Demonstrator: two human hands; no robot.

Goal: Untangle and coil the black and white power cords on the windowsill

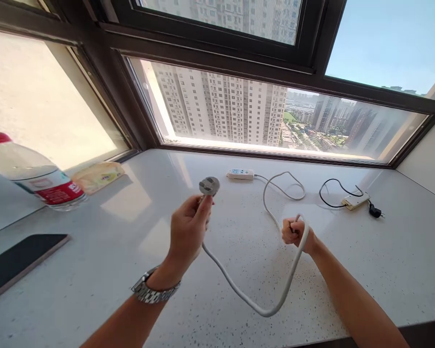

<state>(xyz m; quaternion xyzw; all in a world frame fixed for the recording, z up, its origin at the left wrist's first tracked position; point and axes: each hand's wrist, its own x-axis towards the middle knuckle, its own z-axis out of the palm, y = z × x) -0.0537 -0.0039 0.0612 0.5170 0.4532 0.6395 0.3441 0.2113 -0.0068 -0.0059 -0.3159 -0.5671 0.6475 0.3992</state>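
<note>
Fingers of the left hand pinch just below a grey plug, lifted above the white speckled table. The right hand is clenched around the white cable, which sags in a loop between both hands, then runs back to the power strip near the window. Gathering the cable seems the step in hand; a next move likely calls for another loop. Left sit a water bottle and a phone.

White cord, grey plug, speckled white countertop, red-capped bottle
</note>
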